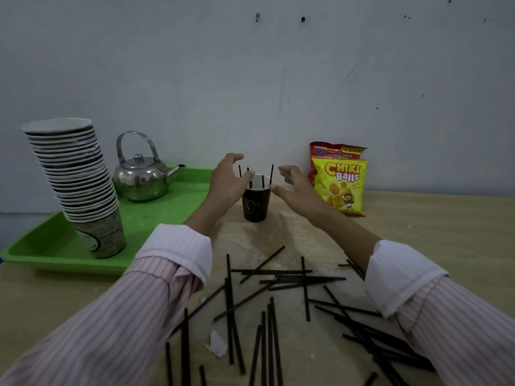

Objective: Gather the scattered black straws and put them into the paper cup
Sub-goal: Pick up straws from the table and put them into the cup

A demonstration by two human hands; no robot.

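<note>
At the back of the table, both open, empty hands, left hand (226,176) and right hand (292,185), flank the paper cup (255,203) holding about 4 straws (272,175), so next comes gathering the scattered straws (278,302) lying near the person.

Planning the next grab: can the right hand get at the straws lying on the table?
Probably yes. The right hand is open and empty beside the cup, and the straws lie uncovered nearer the person; it only needs pulling back.

A pale grey-white wall (250,79), marked with small dark specks and faint scuffs, rose behind a light wooden table (446,232) under dim, even light.
</note>
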